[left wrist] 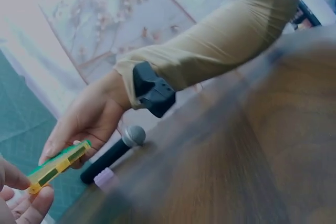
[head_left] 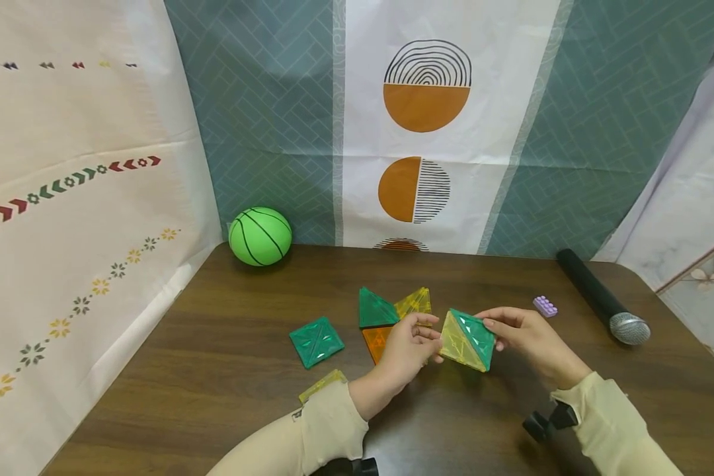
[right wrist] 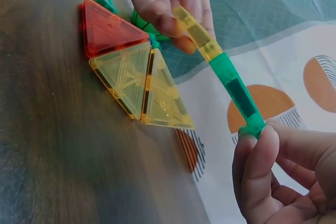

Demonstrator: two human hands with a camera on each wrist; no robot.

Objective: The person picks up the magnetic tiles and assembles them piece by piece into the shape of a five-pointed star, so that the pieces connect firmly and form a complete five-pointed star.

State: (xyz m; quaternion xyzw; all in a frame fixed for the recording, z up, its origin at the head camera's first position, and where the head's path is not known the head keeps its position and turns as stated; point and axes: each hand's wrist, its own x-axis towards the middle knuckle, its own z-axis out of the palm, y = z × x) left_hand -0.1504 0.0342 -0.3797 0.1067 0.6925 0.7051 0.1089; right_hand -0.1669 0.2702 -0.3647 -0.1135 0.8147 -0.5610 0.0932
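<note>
Both hands hold up a pair of translucent triangular magnetic tiles, joined edge to edge above the table. My left hand (head_left: 409,347) pinches the corner of the yellow triangular tile (head_left: 461,344). On the other side, my right hand (head_left: 526,337) grips the green triangular tile (head_left: 478,337) between thumb and fingers. Behind the left hand lie another green tile (head_left: 375,309), a yellow tile (head_left: 414,301) and an orange tile (head_left: 376,339), set together. The right wrist view shows two yellow tiles (right wrist: 123,80) beside the orange-red one (right wrist: 111,30); the left hand partly covers this group in the head view.
Left of the group lies a green square (head_left: 317,342) of triangles. A yellow tile (head_left: 321,385) is partly behind the left sleeve. A green ball (head_left: 260,236) stands at the back left; a purple brick (head_left: 545,306) and a microphone (head_left: 601,297) lie at right.
</note>
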